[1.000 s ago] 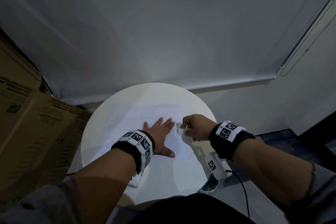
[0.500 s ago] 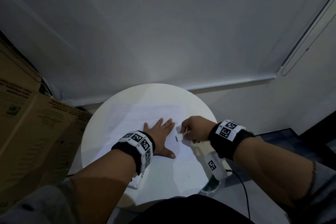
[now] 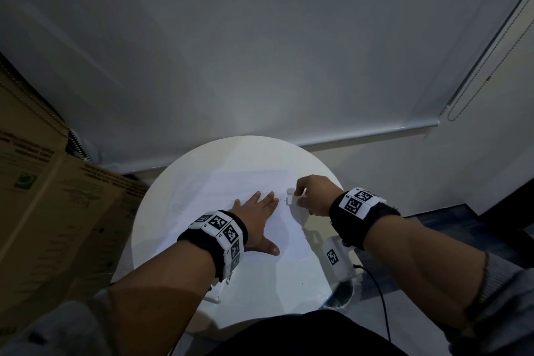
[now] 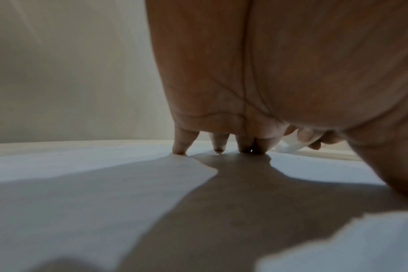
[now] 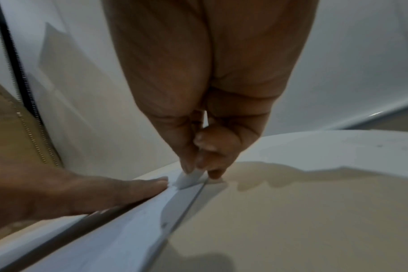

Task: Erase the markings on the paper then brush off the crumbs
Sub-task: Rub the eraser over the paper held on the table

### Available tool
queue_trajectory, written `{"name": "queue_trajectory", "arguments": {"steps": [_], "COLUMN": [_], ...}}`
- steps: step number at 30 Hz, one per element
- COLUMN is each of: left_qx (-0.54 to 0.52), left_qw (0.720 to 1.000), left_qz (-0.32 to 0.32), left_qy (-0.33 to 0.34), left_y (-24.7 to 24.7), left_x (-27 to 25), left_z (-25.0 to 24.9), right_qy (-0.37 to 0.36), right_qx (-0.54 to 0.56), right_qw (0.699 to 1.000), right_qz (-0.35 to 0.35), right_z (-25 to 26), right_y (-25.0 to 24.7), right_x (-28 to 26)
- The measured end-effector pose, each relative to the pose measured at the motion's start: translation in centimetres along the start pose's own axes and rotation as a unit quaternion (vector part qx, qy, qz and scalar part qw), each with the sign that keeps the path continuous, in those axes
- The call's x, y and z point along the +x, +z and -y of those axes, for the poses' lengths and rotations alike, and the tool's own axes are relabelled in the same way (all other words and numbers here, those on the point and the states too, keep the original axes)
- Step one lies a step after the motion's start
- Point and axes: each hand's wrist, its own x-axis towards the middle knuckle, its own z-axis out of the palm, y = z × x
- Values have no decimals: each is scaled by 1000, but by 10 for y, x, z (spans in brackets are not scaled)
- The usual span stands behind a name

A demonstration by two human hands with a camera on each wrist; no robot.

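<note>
At nine o'clock in the head view leans a cardboard box [image 3: 52, 211] with green and dark print, too small and blurred to read. Right of it stands the round white bench [image 3: 161, 225], and on it lies the paper [image 3: 231, 185], a white sheet reaching from the middle toward three o'clock.

The left hand [image 3: 257, 217] lies flat on the sheet, fingers straight and spread, pressing it down — this grip is open and holds nothing. Its wristband [image 3: 222, 231] carries black-and-white square code tags; the small digits beside them cannot be made out.

At the sheet's edge toward three o'clock the right hand [image 3: 312, 193] pinches a small white eraser [image 3: 290, 196] between thumb and curled fingers, its lower end on the paper just beside the left fingertips [image 3: 271, 196]. A faint mark sits between them.

The left wrist view alone shows the fingertips [image 4: 179, 150] touching the sheet from beneath the palm, with the eraser [image 4: 289, 147] behind. The right wrist view alone shows the eraser [image 5: 189, 177] tilted at the paper's [image 5: 119, 226] border — and the bench [image 5: 291, 211] bare beyond it.
</note>
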Motion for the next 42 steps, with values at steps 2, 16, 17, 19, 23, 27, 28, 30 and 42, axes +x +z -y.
{"name": "queue_trajectory", "arguments": {"steps": [2,16,17,19,23,27,28,30,42], "left_qx": [-7,-6,-5,-4,-5,-9,-8,-8,-13], "left_qw": [1000,1000,1000,1000,1000,1000,1000,1000,1000], "left_qz": [0,-4,-3,-3,0,-5,-4,-3,-7], "left_qy": [7,14,14,12,11,11,11,10,8], "left_y": [-1,1,0,0,0,1,1,0,1], "left_x": [-2,0,0,0,0,0,0,1,0], "left_z": [5,9,9,9,9,9,9,8,8], "right_qy": [-3,-30,-42,-58,-23,-46,-56,-67,-64], "right_qx": [0,45,47,34,29,47,44,21,-13], "right_qw": [1000,998,995,991,999,993,989,991,997], "right_qz": [0,34,74,117,10,100,131,118,47], "right_z": [-2,-7,-6,-3,-4,-4,-2,-2,-6], "right_y": [3,2,4,7,3,8,10,13,11], "right_x": [1,-4,-7,-11,0,-8,-13,-11,-7]}}
